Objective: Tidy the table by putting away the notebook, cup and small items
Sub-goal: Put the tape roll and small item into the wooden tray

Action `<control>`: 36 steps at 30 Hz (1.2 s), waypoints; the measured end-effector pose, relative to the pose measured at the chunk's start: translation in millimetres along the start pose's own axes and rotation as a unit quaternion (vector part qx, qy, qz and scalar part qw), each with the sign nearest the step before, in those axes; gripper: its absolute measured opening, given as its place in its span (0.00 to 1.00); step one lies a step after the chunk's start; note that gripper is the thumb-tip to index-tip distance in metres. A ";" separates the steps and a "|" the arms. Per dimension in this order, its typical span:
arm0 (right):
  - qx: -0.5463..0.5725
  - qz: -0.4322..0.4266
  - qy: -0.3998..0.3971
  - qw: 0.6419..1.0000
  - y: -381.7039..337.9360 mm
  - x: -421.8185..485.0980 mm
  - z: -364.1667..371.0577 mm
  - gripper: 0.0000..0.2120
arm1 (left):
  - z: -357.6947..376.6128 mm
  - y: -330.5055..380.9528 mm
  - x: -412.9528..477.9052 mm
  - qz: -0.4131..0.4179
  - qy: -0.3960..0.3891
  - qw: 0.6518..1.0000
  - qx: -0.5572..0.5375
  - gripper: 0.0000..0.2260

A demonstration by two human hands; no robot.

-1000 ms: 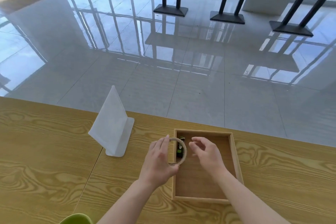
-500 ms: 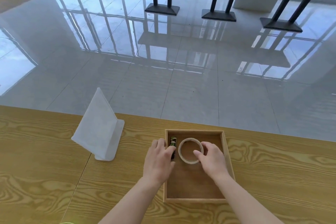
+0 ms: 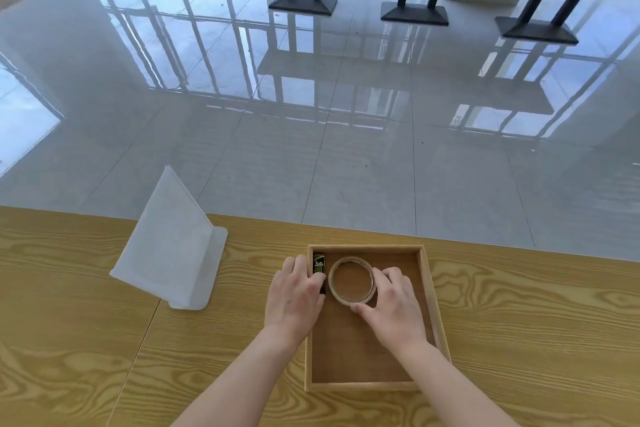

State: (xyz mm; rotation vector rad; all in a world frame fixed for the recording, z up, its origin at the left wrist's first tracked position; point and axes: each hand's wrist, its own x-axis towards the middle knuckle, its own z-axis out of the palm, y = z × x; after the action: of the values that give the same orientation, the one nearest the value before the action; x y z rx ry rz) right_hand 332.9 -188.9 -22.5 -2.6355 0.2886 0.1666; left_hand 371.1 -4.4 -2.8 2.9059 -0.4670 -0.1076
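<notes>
The pale translucent ring-shaped roll of tape (image 3: pixel 352 280) lies flat on the floor of the shallow square wooden tray (image 3: pixel 429 291), up toward the tray's 11 o'clock corner. Just beside it, at its 9 o'clock, a small dark rectangular item with green print (image 3: pixel 319 267) rests against the tray's left wall. I have my right hand (image 3: pixel 393 308) on the roll from its 4 o'clock side, thumb and fingers spread around the outer rim and touching it. My left hand (image 3: pixel 294 298) sits at the tray's left wall with its fingers pressed together; the fingertips reach the dark item, though I cannot tell whether they pinch it or only touch it.

I judge the roll light and stiff, a hollow ring with a smooth, slightly slick outer face. The best hold is across the rim, or a finger hooked through the centre. The small item looks light and rigid; a pinch on its long edges should do. At the tray's 9 o'clock a white frosted plastic sign stand (image 3: pixel 173 246) stands on the light wooden table (image 3: pixel 69 322).
</notes>
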 end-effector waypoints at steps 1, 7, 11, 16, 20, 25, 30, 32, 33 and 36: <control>-0.002 0.002 0.003 1.000 -1.2 0.7 0.7 0.37 | 0.7 -0.3 -0.7 -0.001 0.002 1.000 -0.001 0.10; -0.011 0.007 0.014 1.000 -8.3 5.2 3.6 0.38 | 3.3 -0.8 -7.2 -0.023 -0.006 0.999 -0.033 0.18; 0.025 0.006 0.011 1.000 -4.7 0.6 -3.0 0.40 | 6.1 -0.6 -21.3 -0.068 0.003 0.989 -0.130 0.30; 0.006 -0.008 0.074 0.997 20.8 -15.7 -30.5 0.29 | 11.5 5.0 -37.9 -0.138 0.004 0.964 -0.229 0.30; -0.050 0.041 0.096 0.993 44.5 -28.5 -51.2 0.22 | 14.5 10.2 -48.8 -0.142 0.002 0.961 -0.237 0.28; -0.011 0.143 0.053 0.988 60.6 -41.3 -53.6 0.21 | 15.7 15.0 -60.4 -0.150 -0.005 0.960 -0.237 0.26; 0.012 0.160 0.029 0.987 57.4 -48.3 -47.7 0.18 | 10.3 12.0 -61.0 -0.144 -0.002 0.962 -0.231 0.23; 0.009 0.158 0.019 0.987 51.7 -48.7 -45.7 0.18 | 7.1 5.9 -59.7 -0.149 0.000 0.962 -0.230 0.21; 0.009 0.156 0.012 0.988 48.3 -48.9 -44.5 0.19 | 5.6 1.8 -59.4 -0.151 0.001 0.962 -0.229 0.21; 0.006 0.149 -0.004 0.989 36.7 -48.6 -39.5 0.19 | 2.0 -12.7 -58.9 -0.156 0.003 0.963 -0.221 0.20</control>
State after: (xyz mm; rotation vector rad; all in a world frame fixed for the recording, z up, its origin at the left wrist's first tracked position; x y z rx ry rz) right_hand 279.8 -230.9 3.8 -2.5663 0.6779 0.2733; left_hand 318.9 25.8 -4.9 2.5099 0.0262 -0.2175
